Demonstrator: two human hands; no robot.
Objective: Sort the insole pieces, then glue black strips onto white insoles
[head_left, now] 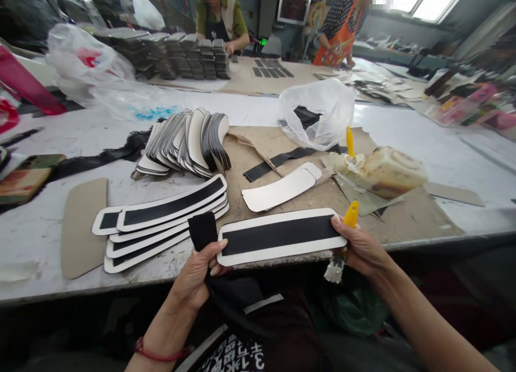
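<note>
Between my hands, over the table's front edge, is a long white panel with rounded corners and a black strip (282,235) along its middle. My left hand (201,270) pinches its left end, together with a black fabric band (202,229) that stands up there and hangs down below. Gripping the right end, my right hand (358,245) also holds a yellow-handled brush (351,214), its bristles pointing down and coated white. Left of the panel lies a fanned stack of similar black-striped panels (173,205). Plain white panels (278,188) lie just behind.
A large bundle of curved panels (185,141) stands behind the stack. To the right, a glue-stained plastic container (391,170) has another yellow handle (350,141) beside it. A plastic bag (318,111) holds black material. Two people work across the table.
</note>
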